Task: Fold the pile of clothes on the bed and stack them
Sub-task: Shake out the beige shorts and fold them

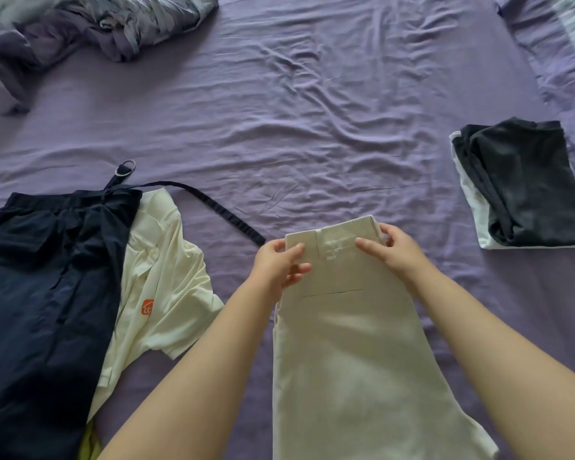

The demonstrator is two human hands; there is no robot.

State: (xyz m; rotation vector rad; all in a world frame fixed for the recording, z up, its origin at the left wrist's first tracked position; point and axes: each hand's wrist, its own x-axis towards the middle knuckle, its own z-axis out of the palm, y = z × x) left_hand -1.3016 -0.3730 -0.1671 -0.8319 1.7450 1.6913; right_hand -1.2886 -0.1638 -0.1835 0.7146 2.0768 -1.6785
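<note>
On the purple bed (312,111): cream trousers (346,343), soft, light, floppy. Left hand (276,265) and right hand (395,249) pinching waistband corners; probably best gripped there, where stiffest.

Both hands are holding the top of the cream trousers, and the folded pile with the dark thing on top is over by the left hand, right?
Nearly. Both hands, left and right, do hold the top of the cream trousers. But the folded pile with the dark thing on top lies on the right hand's side, not the left. The head view shows it.
</note>
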